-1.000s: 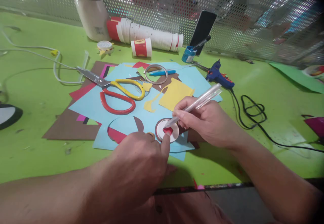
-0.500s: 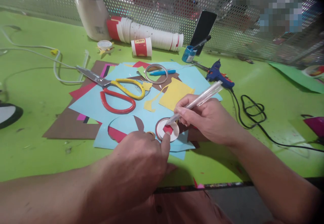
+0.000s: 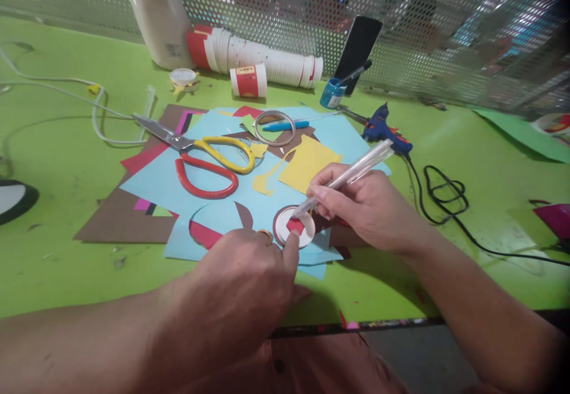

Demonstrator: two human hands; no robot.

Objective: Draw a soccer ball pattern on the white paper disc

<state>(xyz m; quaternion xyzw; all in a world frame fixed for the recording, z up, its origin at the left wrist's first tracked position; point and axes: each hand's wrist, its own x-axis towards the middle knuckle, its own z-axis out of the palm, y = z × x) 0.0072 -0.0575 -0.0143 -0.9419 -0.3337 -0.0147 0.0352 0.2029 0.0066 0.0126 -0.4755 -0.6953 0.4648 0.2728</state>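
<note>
My right hand [image 3: 360, 207] grips a clear pen [image 3: 351, 174] with its tip down on a small red paper scrap [image 3: 295, 225]. The scrap lies on a white round disc with a brown rim [image 3: 294, 228]. My left hand [image 3: 243, 290] is curled, its forefinger pressing the edge of the red scrap and the disc; a ring shows on one finger. Both rest on light blue paper sheets [image 3: 178, 183] spread over the green table [image 3: 66, 162].
Red and yellow scissors [image 3: 200, 159], a yellow paper cutout [image 3: 307, 165], a tape ring [image 3: 275, 128] and a blue pen [image 3: 285, 126] lie behind. A blue glue gun [image 3: 385, 135] with black cord, a paint pot [image 3: 332, 94], stacked paper cups [image 3: 258, 61], a phone [image 3: 358, 49] stand farther back.
The pen tip has shifted slightly over the red scrap. My left forefinger stays pressed on it. Nothing else has moved.
</note>
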